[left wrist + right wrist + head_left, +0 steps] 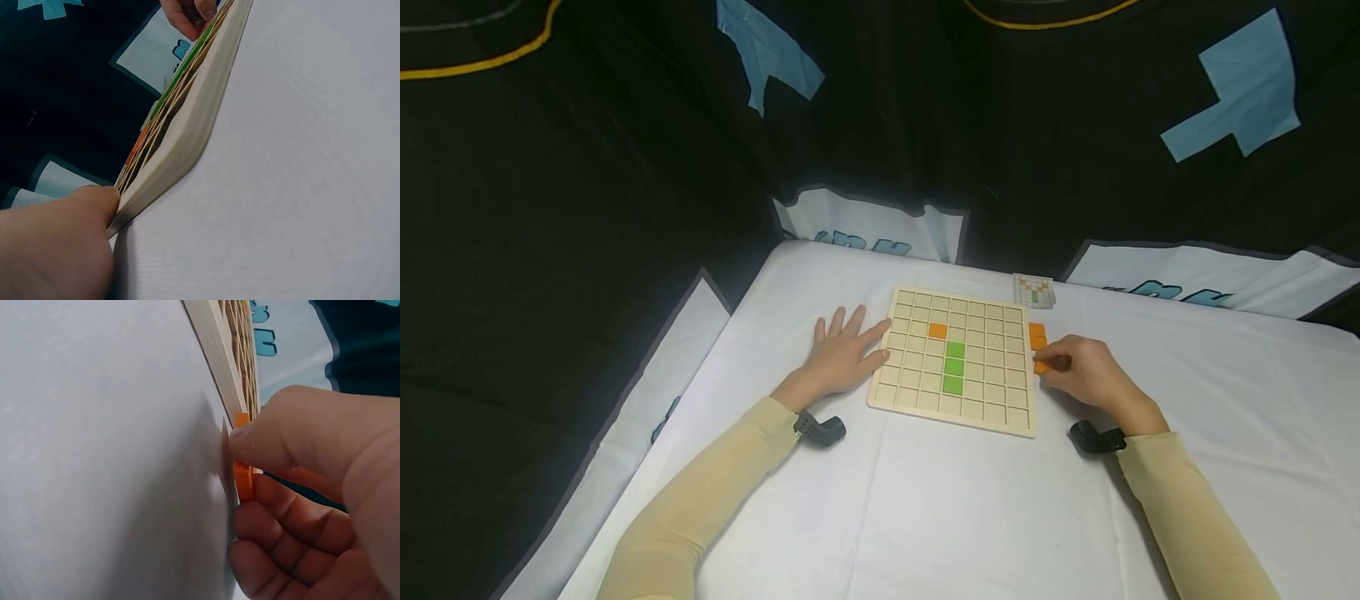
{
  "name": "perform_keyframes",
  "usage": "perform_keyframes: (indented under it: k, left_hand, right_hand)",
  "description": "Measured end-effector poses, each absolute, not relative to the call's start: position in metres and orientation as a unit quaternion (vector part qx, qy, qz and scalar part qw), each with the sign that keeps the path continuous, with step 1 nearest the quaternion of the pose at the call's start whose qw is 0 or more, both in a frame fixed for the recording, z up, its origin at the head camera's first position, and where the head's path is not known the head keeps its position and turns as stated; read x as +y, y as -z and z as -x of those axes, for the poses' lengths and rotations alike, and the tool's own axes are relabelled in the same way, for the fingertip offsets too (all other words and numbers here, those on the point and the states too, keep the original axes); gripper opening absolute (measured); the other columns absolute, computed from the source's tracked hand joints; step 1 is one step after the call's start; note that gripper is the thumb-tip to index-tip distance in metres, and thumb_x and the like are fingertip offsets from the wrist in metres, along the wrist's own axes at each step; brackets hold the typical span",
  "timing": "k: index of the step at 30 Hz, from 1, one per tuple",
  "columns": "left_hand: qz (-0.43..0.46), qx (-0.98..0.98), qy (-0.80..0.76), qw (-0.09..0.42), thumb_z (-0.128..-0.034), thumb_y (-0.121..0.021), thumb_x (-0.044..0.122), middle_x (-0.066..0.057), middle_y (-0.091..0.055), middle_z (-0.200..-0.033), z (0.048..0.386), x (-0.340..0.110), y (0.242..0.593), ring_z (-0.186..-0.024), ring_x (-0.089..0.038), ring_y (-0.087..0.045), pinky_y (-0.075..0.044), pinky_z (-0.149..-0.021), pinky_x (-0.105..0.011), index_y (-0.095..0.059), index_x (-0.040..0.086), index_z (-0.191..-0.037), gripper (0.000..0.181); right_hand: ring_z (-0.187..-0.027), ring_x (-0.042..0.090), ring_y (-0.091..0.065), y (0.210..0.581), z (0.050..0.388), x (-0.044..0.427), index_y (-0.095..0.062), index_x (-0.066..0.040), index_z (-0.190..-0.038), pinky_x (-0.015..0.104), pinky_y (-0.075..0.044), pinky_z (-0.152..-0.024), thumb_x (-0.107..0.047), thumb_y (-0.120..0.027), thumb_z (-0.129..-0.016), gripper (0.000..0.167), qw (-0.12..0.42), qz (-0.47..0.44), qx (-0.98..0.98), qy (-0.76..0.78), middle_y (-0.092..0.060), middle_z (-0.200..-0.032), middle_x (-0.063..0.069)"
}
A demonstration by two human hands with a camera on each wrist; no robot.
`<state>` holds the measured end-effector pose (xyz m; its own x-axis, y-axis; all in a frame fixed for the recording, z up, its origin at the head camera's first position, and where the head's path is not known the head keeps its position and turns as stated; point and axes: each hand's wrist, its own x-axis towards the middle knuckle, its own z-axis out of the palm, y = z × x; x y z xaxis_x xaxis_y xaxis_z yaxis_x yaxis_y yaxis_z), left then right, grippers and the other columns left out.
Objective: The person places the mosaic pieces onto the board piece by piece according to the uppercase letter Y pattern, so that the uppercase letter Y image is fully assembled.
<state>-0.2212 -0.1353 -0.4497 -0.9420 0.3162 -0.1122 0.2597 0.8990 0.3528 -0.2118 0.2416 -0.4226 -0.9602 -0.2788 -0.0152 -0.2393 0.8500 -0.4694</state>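
Note:
A square wooden grid board [992, 408] lies on the white table, with one orange tile [937, 331] and a column of three green tiles [953, 367] in its cells. My left hand [841, 357] lies with fingers spread at the board's left edge, its thumb and index finger touching the rim. Beyond the right edge, my right hand [1086, 372] pinches an orange tile [244, 481] between thumb and fingers, close to the board's side. More orange tiles [1037, 336] lie just past that hand, along the same edge.
A small pattern card [1034, 291] with printed coloured squares lies behind the board's far right corner. White cloth [970, 517] covers the table. Dark curtains [925, 125] with blue tape hang behind and to the left. Each wrist wears a black camera [822, 431].

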Motion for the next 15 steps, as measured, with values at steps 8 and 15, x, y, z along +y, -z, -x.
perform_keyframes:
  k: [8, 15]
  left_hand:
    - [-0.144, 0.972, -0.167, 0.086, -0.1057, -0.038, 0.051, -0.018, -0.006, -0.173, 0.2210, -0.1356, 0.4495, -0.158, -0.048, 0.005, 0.003, -0.123, -0.070, -0.026, 0.030, -0.163, 0.062]
    - [-0.148, 0.971, -0.169, 0.081, -0.1053, -0.038, 0.052, -0.019, -0.007, -0.172, 0.2215, -0.1352, 0.4502, -0.158, -0.048, 0.004, 0.003, -0.123, -0.071, -0.027, 0.029, -0.163, 0.063]
  right_hand:
    - [-0.086, 0.027, -0.056, 0.4190, 0.2130, 0.2438, -0.076, 0.004, -0.112, 0.035, -0.050, -0.074, 0.000, -0.073, -0.082, 0.031, 0.009, 0.150, 0.959, 0.241, -0.070, -0.102, 0.020]
    - [-0.082, 0.026, -0.054, 0.4163, 0.2159, 0.2421, -0.076, 0.004, -0.112, 0.029, -0.045, -0.068, 0.002, -0.071, -0.081, 0.031, -0.002, 0.160, 0.956, 0.245, -0.069, -0.096, 0.018]
